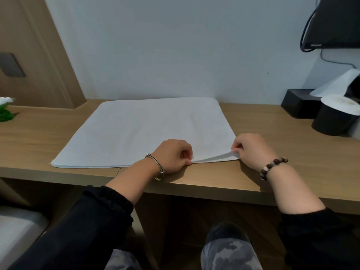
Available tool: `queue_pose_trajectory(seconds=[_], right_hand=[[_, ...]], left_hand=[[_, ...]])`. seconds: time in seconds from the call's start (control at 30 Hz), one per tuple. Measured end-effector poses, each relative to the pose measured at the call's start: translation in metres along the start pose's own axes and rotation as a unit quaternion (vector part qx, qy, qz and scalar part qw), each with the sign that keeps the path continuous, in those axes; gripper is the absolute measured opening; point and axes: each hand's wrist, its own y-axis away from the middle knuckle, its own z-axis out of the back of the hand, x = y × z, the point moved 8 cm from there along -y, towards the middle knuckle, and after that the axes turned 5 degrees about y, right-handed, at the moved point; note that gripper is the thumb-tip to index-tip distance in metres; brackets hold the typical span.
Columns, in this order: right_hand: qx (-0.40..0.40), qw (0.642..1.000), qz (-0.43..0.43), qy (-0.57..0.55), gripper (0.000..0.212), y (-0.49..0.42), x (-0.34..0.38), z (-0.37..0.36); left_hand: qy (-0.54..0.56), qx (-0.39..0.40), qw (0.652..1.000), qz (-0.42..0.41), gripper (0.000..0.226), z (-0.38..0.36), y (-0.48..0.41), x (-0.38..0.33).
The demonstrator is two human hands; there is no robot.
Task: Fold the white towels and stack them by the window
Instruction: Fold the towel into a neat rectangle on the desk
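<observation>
Pinching white towel (144, 131) — left hand (171, 155), right hand (253, 151); paper roll (340, 102) in holder (333, 121).

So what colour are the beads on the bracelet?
The bracelet beads are mostly dark brown, with a few pale ones; head view.

plant (5, 110) cut off, monitor (339, 22) cropped

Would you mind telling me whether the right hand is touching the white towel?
Touching. The head view shows the right hand pinching the lifted near corner of the white towel.
</observation>
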Motion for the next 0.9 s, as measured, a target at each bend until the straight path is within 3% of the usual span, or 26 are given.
queue_pose_trajectory(seconds=[0.13, 0.4, 0.53, 0.67, 0.77, 0.83, 0.9], right_hand=[[-0.067, 0.997, 0.014, -0.02, 0.013, 0.003, 0.001, 0.007], [-0.029, 0.997, 0.027, -0.065, 0.006, 0.011, -0.005, -0.007], [-0.034, 0.997, 0.016, -0.074, 0.006, 0.011, -0.005, -0.009], [-0.043, 0.996, -0.002, -0.076, 0.011, 0.012, -0.006, -0.009], [-0.052, 0.998, -0.006, -0.029, 0.013, 0.014, -0.008, -0.007], [-0.045, 0.999, 0.0, 0.004, 0.015, 0.014, -0.007, -0.007], [-0.018, 0.999, 0.001, 0.05, 0.024, 0.011, -0.006, -0.006]], left_hand=[[0.006, -0.003, 1.0, 0.002, 0.005, -0.001, 0.0, 0.002], [-0.01, 0.005, 1.0, -0.013, 0.005, -0.001, -0.003, 0.002], [-0.113, 0.015, 0.992, -0.053, 0.011, -0.002, -0.003, -0.007], [-0.268, 0.033, 0.955, -0.124, 0.011, -0.013, 0.003, -0.021], [-0.253, 0.009, 0.952, -0.17, 0.017, -0.013, 0.009, -0.023], [-0.232, 0.012, 0.963, -0.138, 0.006, -0.011, 0.008, -0.016], [-0.16, 0.015, 0.985, -0.056, 0.027, -0.002, 0.007, -0.007]])
